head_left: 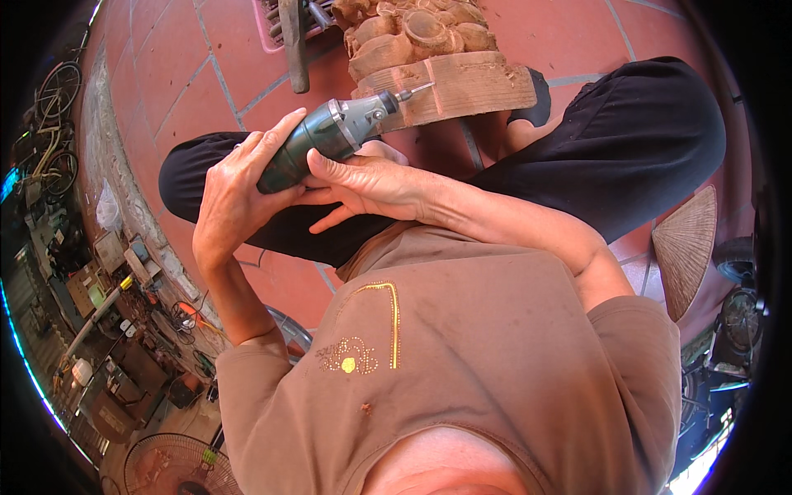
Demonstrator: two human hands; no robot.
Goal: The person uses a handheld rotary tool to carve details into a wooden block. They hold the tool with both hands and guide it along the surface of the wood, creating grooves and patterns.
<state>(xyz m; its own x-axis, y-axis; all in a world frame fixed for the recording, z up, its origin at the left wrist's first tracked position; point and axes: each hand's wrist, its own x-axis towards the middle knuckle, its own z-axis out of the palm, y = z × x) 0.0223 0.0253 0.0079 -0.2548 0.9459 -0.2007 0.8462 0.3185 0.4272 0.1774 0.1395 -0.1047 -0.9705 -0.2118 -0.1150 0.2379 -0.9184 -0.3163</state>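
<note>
Right grip: my fingers are loosely spread below the tool, thumb laid against its body; this hand looks to be steadying more than carrying.
Left grip: wrapped around the rear of the rotary tool, thumb side along the top, so I judge most of the load sits here.
Rotary tool: above my lap, tilted up toward the right, its nose reaching the near edge of the carving's base.
Tool's heft: a stout green casing, probably moderately heavy toward the back; stiff, and perhaps a little slick under dusty skin.
Where to hold: the thick green body suits a full wrap; the grey collar could take a guiding finger, but I'd keep skin off the chuck.
Bit: a thin metal shank, likely the fragile part under sideways pressure; it shows against the base's front face, though I cannot tell whether it touches.
Carving: a solid block between my feet over the tiled floor, likely heavy and rigid; the plain base edge would be a safer hold than the rounded relief.
Pink tray: beyond the carving's left side, a wooden bar overlapping its near edge.
</note>
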